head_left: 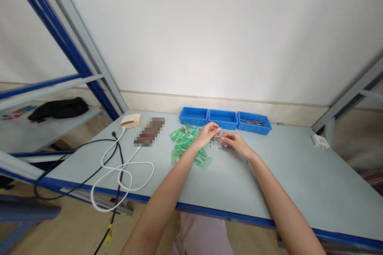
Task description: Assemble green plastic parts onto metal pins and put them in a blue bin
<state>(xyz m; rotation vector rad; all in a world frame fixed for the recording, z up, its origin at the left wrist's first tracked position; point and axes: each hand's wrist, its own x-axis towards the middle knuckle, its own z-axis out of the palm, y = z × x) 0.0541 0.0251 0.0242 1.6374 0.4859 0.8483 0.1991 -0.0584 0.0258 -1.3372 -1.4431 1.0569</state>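
Observation:
Over the middle of the table, my left hand (207,134) and my right hand (236,142) face each other, fingertips close together. Both are closed in a pinch; whatever small thing they hold is too small to name. Beneath and beside the fingers lies a loose pile of thin dark metal pieces (225,148), partly hidden by the right hand. Left of the pile, several small green clear plastic bags (191,139) are heaped, some with thin metal pieces showing inside. My left wrist and forearm cover part of that heap.
Three blue bins stand along the back: a left bin (193,121), a middle bin (223,124), and a right bin (254,128) holding metal pieces. A power strip (130,121), a white cable (131,185) and a blurred-out object (149,132) lie left. A white adapter (320,142) sits far right.

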